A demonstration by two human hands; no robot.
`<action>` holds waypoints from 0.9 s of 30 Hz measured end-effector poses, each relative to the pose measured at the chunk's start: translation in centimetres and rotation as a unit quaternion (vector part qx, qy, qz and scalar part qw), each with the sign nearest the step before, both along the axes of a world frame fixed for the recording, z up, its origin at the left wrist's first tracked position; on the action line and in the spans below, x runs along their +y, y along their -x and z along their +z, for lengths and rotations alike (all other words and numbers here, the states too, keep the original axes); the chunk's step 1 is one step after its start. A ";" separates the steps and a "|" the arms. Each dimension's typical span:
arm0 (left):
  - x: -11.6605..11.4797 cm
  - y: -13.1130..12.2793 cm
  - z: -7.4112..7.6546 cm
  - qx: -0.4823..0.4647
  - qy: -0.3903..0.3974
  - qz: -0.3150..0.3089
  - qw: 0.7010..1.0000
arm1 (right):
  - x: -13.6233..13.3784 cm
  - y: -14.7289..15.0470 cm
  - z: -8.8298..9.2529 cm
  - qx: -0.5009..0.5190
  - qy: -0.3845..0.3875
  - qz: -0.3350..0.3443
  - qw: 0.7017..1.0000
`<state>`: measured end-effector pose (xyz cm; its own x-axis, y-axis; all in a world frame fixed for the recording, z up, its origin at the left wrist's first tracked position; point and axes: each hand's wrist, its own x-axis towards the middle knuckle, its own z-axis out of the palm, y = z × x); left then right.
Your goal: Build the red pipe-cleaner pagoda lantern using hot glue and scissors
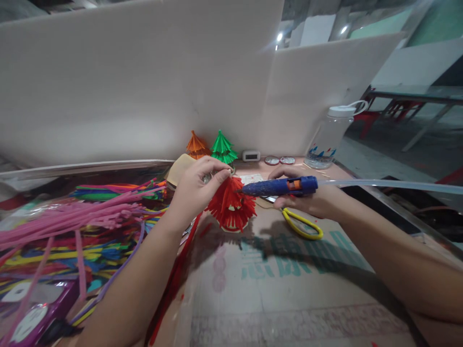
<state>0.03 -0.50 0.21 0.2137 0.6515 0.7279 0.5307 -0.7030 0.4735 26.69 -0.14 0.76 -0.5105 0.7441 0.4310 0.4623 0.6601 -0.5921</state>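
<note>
Over the broad printed cardboard (282, 299), the right hand (314, 200) grips a blue glue gun (278, 187), its nozzle at the front of a red fringed tree (224, 200), whose tip the left hand (198, 183) pinches between thumb and fingers. The red tree's tiers look mostly formed, with some gluing seemingly left to do; behind it, the smaller-looking green tree (222, 148) and orange tree (196, 144) appear finished, standing side by side.

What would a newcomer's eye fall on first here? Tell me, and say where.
First, the bright red fringed tree at the centre, its top pinched by the left hand. Just right of it, the right hand holds a blue glue gun pointing at the fringe. Then the bundle of pink pipe cleaners on the left.
</note>
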 end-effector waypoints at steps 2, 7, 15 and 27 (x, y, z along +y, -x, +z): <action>0.0 0.0 0.0 0.000 -0.002 0.001 1.000 | 0.1 0.0 -0.1 -0.007 0.007 0.006 1.000; 0.1 0.0 0.1 -0.002 -0.002 -0.003 1.000 | 0.3 -0.3 -0.2 -0.020 0.020 0.017 0.999; 0.0 0.0 0.0 -0.002 -0.004 -0.004 1.000 | -0.3 -0.3 0.6 -0.049 0.027 0.023 0.998; 0.1 0.0 0.0 0.005 -0.007 0.000 1.000 | -0.3 -0.7 1.1 -0.122 0.005 0.042 0.992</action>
